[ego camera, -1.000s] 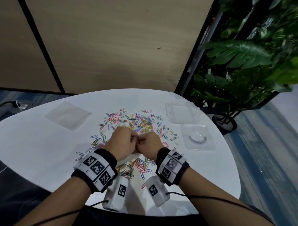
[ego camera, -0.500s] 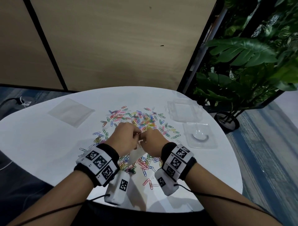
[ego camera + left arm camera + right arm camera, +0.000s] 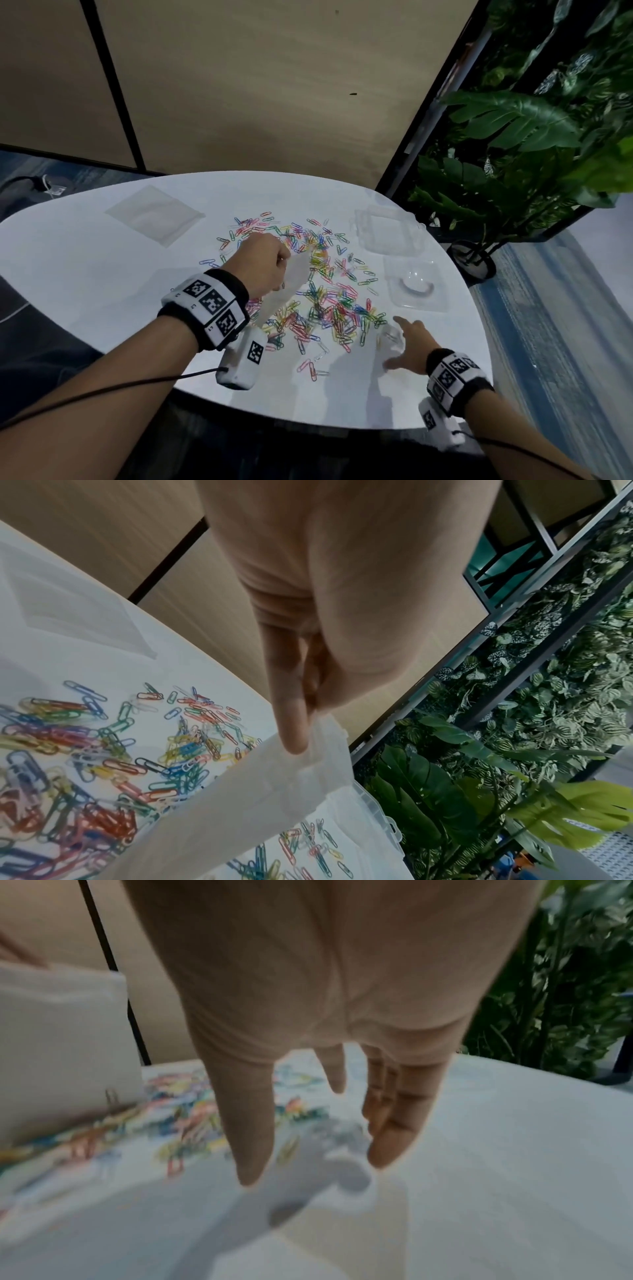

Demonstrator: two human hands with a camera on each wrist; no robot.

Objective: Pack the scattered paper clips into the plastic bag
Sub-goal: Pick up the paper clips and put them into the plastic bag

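Note:
Several coloured paper clips lie scattered over the middle of the white table. My left hand pinches the top edge of a clear plastic bag, which hangs slanted above the left side of the pile. In the left wrist view the fingers pinch the bag at a top corner, with clips below. My right hand hovers with fingers spread at the pile's near right edge and holds nothing. The blurred right wrist view shows the hand with fingers straight over the table, clips to its left.
A second flat plastic bag lies at the table's far left. Two clear plastic box halves sit to the right of the pile. Green plants stand past the right edge. A wooden wall panel rises behind the table.
Both hands were together on the bag over the pile. The right hand has let go and swung right and nearer; the left hand keeps the bag, now raised.

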